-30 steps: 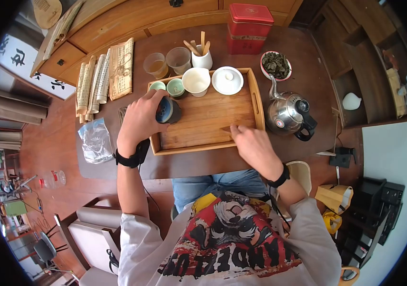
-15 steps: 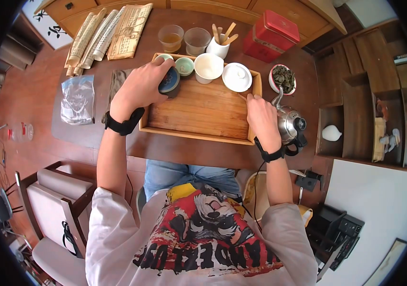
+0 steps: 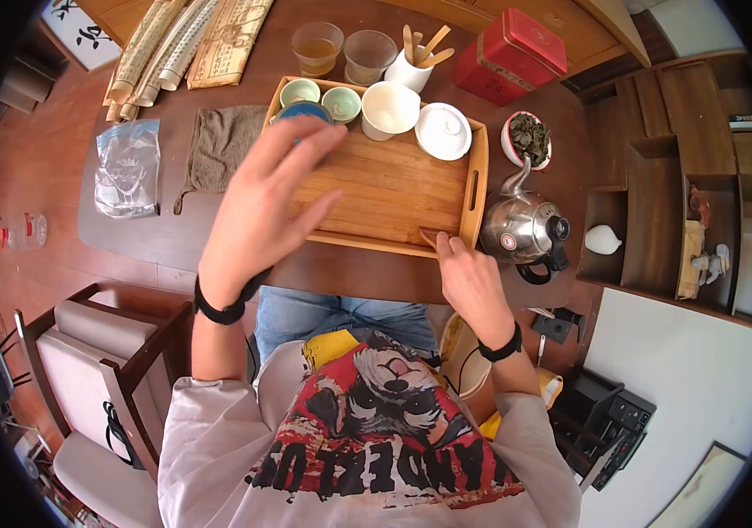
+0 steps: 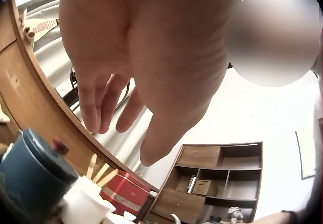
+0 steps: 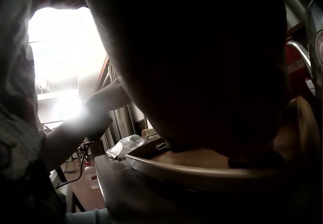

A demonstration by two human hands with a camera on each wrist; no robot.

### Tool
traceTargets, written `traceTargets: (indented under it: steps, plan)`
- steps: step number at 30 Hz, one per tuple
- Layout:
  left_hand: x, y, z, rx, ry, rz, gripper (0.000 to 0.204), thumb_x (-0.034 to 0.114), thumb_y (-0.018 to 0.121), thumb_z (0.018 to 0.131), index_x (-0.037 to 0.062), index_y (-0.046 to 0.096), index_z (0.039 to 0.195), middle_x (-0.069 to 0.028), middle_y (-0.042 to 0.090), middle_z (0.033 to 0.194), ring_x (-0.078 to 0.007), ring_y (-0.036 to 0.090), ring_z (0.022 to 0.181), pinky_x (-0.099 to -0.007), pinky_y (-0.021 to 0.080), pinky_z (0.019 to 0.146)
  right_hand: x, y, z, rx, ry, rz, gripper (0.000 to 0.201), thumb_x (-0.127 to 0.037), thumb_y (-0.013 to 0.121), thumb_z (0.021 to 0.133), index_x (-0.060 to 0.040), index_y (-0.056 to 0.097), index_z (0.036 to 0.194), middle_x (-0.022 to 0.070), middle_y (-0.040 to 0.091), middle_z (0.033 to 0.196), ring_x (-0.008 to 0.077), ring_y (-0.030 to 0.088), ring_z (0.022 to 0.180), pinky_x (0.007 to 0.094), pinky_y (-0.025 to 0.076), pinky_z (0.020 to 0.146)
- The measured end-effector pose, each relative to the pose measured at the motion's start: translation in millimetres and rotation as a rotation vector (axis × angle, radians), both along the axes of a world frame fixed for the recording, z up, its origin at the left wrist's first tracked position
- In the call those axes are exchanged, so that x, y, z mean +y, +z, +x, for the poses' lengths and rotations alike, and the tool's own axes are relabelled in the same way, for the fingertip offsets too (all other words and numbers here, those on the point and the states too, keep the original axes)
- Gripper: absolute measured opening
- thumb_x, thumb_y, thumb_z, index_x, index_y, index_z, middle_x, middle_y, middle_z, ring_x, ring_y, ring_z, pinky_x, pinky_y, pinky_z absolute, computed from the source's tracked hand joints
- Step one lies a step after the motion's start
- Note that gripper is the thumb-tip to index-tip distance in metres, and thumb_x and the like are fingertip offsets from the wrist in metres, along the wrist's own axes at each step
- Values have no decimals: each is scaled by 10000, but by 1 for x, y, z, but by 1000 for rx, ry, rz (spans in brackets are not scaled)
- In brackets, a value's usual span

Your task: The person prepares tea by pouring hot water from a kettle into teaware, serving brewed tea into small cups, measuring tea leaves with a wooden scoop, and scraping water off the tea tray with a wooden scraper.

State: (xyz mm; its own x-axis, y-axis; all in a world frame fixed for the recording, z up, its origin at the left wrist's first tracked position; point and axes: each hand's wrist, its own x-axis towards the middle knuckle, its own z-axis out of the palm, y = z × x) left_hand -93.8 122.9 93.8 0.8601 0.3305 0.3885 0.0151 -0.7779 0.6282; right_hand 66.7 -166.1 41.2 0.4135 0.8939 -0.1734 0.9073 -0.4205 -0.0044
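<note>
My left hand [image 3: 261,198] hovers over the left side of the wooden tray [image 3: 476,167], fingers apart and holding nothing. Just beyond its fingertips stands a blue canister [image 3: 304,109], partly covered by them; the left wrist view also shows this canister [image 4: 38,176] below and left of the hand [image 4: 146,47]. At the tray's front right corner, my right hand [image 3: 475,286] pinches a small brown piece [image 3: 429,236]. Green cups [image 3: 342,104], a white pitcher [image 3: 390,110] and a white lidded bowl [image 3: 443,131] line the tray's back. The right wrist view is very dark.
Right of the tray stands a steel kettle [image 3: 521,227], with a bowl of leaves [image 3: 527,141] behind. Clear cups [image 3: 317,49], a white tool holder [image 3: 408,74] and a red tin [image 3: 512,55] stand at the back. A cloth [image 3: 222,145] and plastic bag [image 3: 127,169] lie left.
My left hand has let go of the blue canister and drawn back toward me. My right hand has moved from the tray's right side to its front right corner.
</note>
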Motion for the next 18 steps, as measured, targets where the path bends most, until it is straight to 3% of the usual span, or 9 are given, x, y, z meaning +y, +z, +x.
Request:
traceTargets:
  steps: [1,2,3,6,10,12,18]
  plan:
    - [-6,-4,0,-15,-44,-42,620,4,862,827,33,690,1422,-176,657,1391,-421,660,1256,-467,549,1075,-3,3,1,-16,36,44,160,-45,639,950,52,705,1059,175,737,962,315,791,745,402,640,636]
    - [-12,-7,2,-9,-73,-118,508,21,842,856,42,727,1350,-161,687,1321,-411,700,1185,-460,583,1015,-1,6,7,71,-15,51,172,-43,633,969,53,708,1091,190,736,952,366,783,758,443,639,646]
    - [-15,-15,1,-11,-74,-120,508,21,842,856,42,727,1350,-161,687,1321,-411,700,1185,-460,583,1015,4,10,14,69,-16,49,172,-43,633,969,53,708,1091,190,736,952,366,783,758,443,639,646]
    - [-22,-47,0,232,-187,-34,314,111,809,919,58,745,1222,-111,705,1218,-375,736,1020,-482,614,857,24,12,39,44,-119,183,123,-38,603,1018,33,695,1058,221,741,922,420,779,795,500,638,674]
    - [-31,-57,-3,349,-166,8,296,153,791,946,58,745,1222,-108,706,1218,-377,745,1002,-486,615,838,46,-15,76,-5,-229,149,161,-134,607,1082,-4,699,1110,236,755,987,479,755,861,570,607,741]
    - [-34,-58,-7,398,-148,-38,302,179,779,960,58,743,1235,-108,712,1244,-382,754,997,-495,619,840,56,-23,80,-157,-157,141,86,-13,620,988,34,691,1003,218,769,927,400,799,799,469,649,672]
    - [-37,-68,-16,419,-139,-59,316,180,770,971,53,742,1259,-112,727,1276,-388,759,1013,-494,627,846,42,-13,47,-198,-82,44,126,-11,630,963,49,702,1046,216,766,864,325,805,728,409,643,620]
